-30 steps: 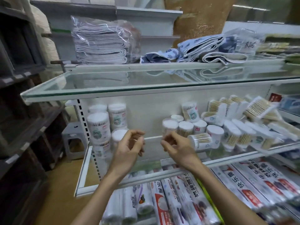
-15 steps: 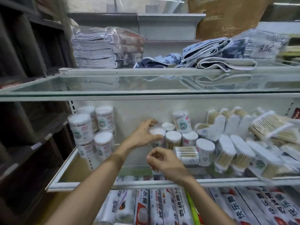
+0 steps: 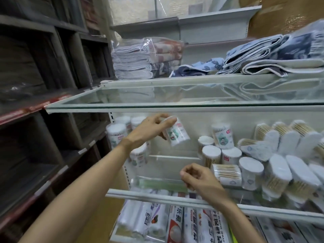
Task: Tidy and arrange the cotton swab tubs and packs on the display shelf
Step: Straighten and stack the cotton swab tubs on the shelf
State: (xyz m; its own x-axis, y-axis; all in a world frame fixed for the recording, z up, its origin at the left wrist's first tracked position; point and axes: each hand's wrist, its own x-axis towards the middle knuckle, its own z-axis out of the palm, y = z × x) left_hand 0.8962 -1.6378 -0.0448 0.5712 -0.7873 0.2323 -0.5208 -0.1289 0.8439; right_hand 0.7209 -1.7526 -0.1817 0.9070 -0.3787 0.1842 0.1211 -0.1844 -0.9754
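Observation:
My left hand (image 3: 150, 128) grips a clear cotton swab tub (image 3: 176, 134) by its white top and holds it tilted in the air above the glass display shelf (image 3: 175, 199). Stacked swab tubs (image 3: 116, 133) stand at the shelf's left end, partly behind my arm. A cluster of upright tubs (image 3: 211, 155) fills the middle, with one tub (image 3: 226, 174) lying on its side. Flat swab packs (image 3: 289, 144) lean in a jumble on the right. My right hand (image 3: 199, 178) hovers low over the shelf's front, fingers curled, holding nothing.
A glass shelf (image 3: 175, 106) juts out just above my left hand, carrying folded towels (image 3: 143, 62) and blue cloths (image 3: 263, 57). Plastic wrap rolls (image 3: 175, 225) lie on the shelf below. Dark wooden cubbies (image 3: 43, 85) stand to the left.
My left hand took a tub from the middle cluster, lifted it and carried it leftward. The right hand stayed low at the shelf's front. The camera turned left.

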